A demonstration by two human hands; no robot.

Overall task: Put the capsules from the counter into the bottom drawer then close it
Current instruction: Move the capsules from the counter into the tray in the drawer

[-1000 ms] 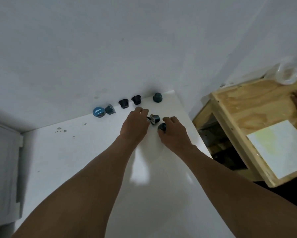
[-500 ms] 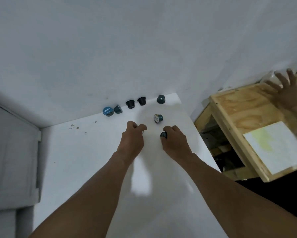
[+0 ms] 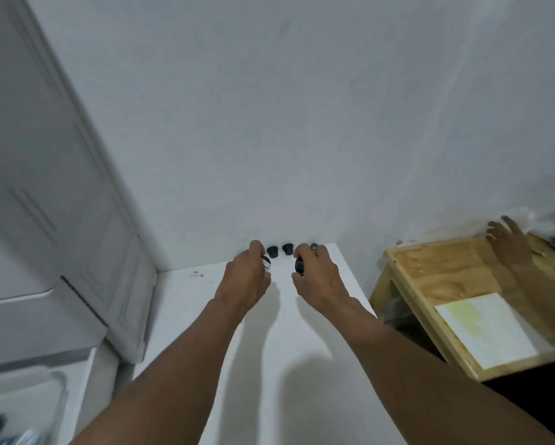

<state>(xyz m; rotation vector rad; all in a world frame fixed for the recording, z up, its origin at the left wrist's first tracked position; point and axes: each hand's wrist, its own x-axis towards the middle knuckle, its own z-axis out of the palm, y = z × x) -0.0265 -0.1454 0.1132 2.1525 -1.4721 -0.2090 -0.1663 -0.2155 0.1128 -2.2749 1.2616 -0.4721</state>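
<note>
Capsules (image 3: 288,248) stand at 12 o'clock along the far edge of the tabletop, and I hold one more in each hand. A pale wall (image 3: 269,123) fills the top of the frame, with a panelled grey door (image 3: 45,187) at 9 o'clock. The white tabletop (image 3: 269,348) runs from me up to that wall. At 3 o'clock a plywood stand (image 3: 446,277) carries a pale sheet (image 3: 484,329), and another person's hand (image 3: 507,242) is blurred over its far end. My left hand (image 3: 244,281) curls its fingers round a labelled capsule (image 3: 265,262). My right hand (image 3: 317,277) pinches a dark capsule (image 3: 299,264) between thumb and fingers. Between my hands two black ones stand side by side close to the wall, wide end up, the left black capsule (image 3: 272,251) just beside its neighbour. A half-hidden capsule (image 3: 314,246) peeks out behind my right fingertips at 1 o'clock.
</note>
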